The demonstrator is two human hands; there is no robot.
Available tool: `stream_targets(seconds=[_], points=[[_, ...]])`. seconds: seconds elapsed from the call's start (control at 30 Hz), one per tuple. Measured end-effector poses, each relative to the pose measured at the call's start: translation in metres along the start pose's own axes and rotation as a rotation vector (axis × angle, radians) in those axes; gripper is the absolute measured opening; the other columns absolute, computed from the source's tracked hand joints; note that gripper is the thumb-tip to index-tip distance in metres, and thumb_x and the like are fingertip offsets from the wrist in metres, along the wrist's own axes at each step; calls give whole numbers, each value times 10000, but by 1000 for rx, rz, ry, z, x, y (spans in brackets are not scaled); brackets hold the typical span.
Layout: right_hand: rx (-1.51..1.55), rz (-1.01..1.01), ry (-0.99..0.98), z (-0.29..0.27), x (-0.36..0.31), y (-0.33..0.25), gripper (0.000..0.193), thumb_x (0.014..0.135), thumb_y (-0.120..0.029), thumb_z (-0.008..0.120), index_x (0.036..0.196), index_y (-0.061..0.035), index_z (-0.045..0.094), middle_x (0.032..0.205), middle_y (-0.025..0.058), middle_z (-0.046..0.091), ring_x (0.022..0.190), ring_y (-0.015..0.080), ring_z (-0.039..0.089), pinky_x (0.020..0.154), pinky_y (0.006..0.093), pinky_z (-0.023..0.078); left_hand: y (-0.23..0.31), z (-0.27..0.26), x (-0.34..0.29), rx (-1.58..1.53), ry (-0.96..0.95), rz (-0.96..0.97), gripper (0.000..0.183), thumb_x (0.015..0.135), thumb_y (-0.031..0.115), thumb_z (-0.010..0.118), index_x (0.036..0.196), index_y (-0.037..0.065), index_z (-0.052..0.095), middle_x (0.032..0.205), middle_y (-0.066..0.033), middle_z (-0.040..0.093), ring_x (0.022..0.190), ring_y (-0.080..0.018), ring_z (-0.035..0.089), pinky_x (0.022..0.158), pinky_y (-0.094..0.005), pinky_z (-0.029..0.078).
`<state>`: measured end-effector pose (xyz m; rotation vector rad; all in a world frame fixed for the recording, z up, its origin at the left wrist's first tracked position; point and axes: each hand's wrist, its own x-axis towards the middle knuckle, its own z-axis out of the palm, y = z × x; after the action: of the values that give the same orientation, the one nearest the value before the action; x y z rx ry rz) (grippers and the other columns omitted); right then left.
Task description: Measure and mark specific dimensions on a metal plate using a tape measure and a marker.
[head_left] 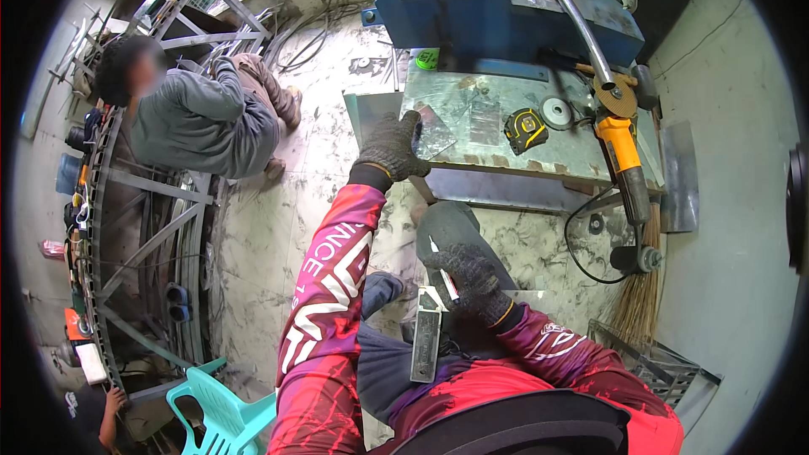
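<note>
My left hand, in a dark knit glove, grips the lower edge of a bent grey sheet-metal piece at the near left corner of the workbench. My right hand, gloved alike, is closed above my lap. A white marker pen sticks out of its fingers, tip upward. With the same hand I hold a combination square; its grey head hangs toward me, and a thin blade end shows to the right of the hand. The glove hides the middle of the square.
On the metal workbench lie a tape measure, a grinding disc and a yellow angle grinder. A hammer rests on the blue vise. A person sits at left beside a steel rack. A turquoise chair stands lower left.
</note>
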<state>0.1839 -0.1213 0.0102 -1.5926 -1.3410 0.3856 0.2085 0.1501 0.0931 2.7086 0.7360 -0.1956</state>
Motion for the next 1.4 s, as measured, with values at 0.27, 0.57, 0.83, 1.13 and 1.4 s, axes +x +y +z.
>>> stream_targets(seconds=[0.27,0.57,0.83,1.13,1.4], points=[[10,-26,-3,-2,2,-2,515,701,-204,774,1191,-82,674,1016,184,672,971,400,641,848,485,504,11,-11,-4,116,-64,-33,1004,603,439,903,1432,115,437,1258,-266,556,1187,-448,573,980,-493,497],[6,13,-21,-7,6,0,461,735,-209,762,1177,-102,686,986,170,675,954,391,645,855,475,499,5,-114,38,-270,500,134,334,892,316,652,869,-15,687,812,-244,676,789,-382,689,748,-428,531],[103,6,4,0,-1,4,552,677,-208,785,1211,-136,665,1031,122,674,986,349,641,877,465,492,60,-202,132,-176,732,-11,625,843,547,662,1048,-43,669,954,-222,708,897,-306,685,830,-403,512],[22,7,-8,-8,-3,1,518,705,-216,747,1212,-145,667,1019,117,674,983,340,648,882,457,484,67,-205,162,-229,592,-34,532,819,283,742,1210,-56,620,966,-173,688,879,-227,667,776,-337,546],[130,-46,113,-5,4,7,391,725,-155,762,1106,-78,715,911,141,689,874,356,659,815,458,504,32,-163,13,-1142,545,183,371,879,106,594,1229,-15,580,918,-41,620,724,-123,597,650,-273,556]])
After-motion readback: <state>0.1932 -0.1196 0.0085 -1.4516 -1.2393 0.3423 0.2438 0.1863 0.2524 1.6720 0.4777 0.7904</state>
